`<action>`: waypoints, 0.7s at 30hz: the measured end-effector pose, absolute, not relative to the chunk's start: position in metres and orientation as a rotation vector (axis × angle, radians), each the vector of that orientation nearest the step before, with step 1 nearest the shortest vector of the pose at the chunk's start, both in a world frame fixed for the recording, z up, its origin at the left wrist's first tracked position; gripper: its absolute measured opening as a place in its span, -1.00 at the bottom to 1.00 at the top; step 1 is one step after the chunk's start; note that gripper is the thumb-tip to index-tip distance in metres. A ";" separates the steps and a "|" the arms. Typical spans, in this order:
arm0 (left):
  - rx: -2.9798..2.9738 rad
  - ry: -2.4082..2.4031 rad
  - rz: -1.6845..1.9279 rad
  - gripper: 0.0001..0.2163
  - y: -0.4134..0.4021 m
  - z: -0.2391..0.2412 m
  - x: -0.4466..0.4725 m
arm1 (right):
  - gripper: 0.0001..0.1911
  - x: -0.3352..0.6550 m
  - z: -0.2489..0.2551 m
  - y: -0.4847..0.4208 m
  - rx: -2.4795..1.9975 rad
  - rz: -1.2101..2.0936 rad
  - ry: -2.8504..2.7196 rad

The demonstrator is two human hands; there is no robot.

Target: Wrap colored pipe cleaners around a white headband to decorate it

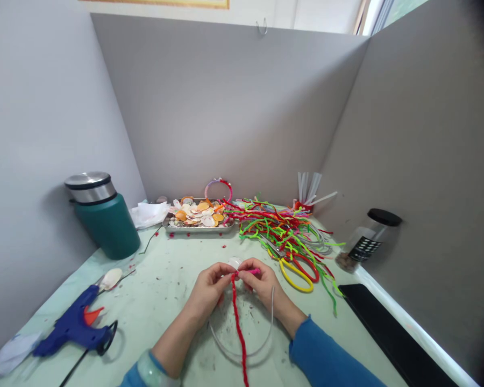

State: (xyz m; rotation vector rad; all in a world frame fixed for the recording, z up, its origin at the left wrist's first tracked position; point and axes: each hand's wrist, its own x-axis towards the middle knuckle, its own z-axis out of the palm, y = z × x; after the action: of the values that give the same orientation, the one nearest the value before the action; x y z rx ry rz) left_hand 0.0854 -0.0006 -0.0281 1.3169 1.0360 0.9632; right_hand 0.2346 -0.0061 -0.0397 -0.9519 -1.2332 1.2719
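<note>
My left hand [210, 285] and my right hand [262, 278] meet at the middle of the table, fingers pinched together. Between them they grip the top of a thin grey headband [242, 352], whose arc curves down towards me. A red pipe cleaner [237, 322] is held at the same spot and hangs down across the band. A short pink piece [252, 272] pokes out of my right fingers. A white shell [234, 262] lies just behind my fingertips.
A metal tray of shells [197, 217] stands at the back. A heap of coloured pipe cleaners [282, 226] and yellow and red scissors [298, 271] lie to the right. A blue glue gun [75, 325] and a green flask [105, 215] are on the left. A tilted jar [367, 239] leans at the right wall.
</note>
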 end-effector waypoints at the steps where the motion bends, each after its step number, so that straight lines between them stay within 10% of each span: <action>1: 1.280 1.027 0.952 -0.74 -0.001 -0.028 0.086 | -0.82 0.234 -0.039 -0.007 -0.953 1.276 -1.238; 21: 1.381 1.132 0.938 -0.82 0.000 -0.025 0.085 | -0.80 0.256 -0.032 -0.002 -1.166 0.733 -1.606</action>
State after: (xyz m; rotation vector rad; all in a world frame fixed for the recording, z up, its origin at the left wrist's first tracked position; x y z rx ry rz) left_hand 0.0847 0.0003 -0.0247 1.3813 1.1321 0.9381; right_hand 0.2562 -0.0016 -0.0324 -1.1660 -1.6063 0.7327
